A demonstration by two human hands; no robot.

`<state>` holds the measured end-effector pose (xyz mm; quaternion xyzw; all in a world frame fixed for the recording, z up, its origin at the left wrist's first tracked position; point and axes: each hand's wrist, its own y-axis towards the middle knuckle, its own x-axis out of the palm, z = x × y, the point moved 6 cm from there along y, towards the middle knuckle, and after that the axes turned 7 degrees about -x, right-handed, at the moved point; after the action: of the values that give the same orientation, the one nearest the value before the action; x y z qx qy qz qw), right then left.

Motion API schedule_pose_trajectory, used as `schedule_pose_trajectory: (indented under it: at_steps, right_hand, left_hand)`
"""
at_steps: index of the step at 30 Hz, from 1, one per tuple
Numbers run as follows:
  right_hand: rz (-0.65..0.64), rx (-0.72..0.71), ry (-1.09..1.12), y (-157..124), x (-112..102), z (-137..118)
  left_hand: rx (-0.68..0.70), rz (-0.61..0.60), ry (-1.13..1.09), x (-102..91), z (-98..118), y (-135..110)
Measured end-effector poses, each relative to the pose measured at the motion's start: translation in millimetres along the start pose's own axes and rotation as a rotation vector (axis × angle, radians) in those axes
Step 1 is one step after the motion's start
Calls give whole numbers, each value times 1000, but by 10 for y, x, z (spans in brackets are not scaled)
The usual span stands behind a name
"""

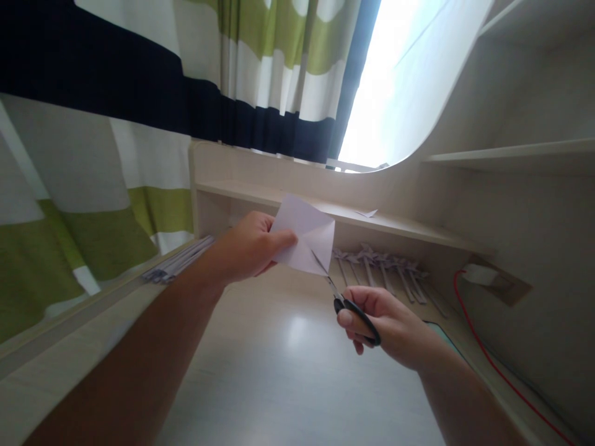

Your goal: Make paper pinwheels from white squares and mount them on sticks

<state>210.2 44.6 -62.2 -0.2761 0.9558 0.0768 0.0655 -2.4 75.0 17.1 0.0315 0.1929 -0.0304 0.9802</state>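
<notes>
Paper point(304, 238): one sheet, white, roughly square, held up in the air above the desk point(297, 371) and in front of the low shelf point(400, 226). It is tilted so one corner points up. Creases run across it toward the centre. The facing side is plain white.

Left hand point(248, 244): closed on the sheet's left edge, with the thumb on the facing side and the fingers curled behind.

Scissors point(341, 300): one pair, with black handles and slim metal blades. The blades point up and to the left. Their tips sit at the lower right of the paper, along a diagonal crease. How far the blades are parted cannot be told.

Right hand point(390, 322): wrapped around the handles, fingers through the loops, below and to the right of the sheet.

Other items:
- One row of folded pale paper pieces on sticks point(385, 266) lies at the back of the desk under the shelf. They are too blurred for an exact count.
- One bundle of thin paper strips point(179, 263) lies at the left edge of the desk.
- One small paper scrap point(367, 213) lies on the shelf.
- One red cable point(488, 356) runs along the right wall from a white plug point(480, 274).
- A curtain point(139, 80) striped navy, white and green hangs behind.
</notes>
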Motion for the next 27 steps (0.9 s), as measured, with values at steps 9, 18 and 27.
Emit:
schedule_pose_trajectory:
  at_steps: [9,18,27]
  right_hand:
    - [0,7,-8,-4,-36,46]
    - [32,-20,-61,2,-48,3]
    - [58,-11,-76,5,-55,3]
  left_hand:
    - [31,-86,42,110,-15,-2]
    - [15,-78,45,110,-13,-2]
    - [34,-84,32,94,-28,2]
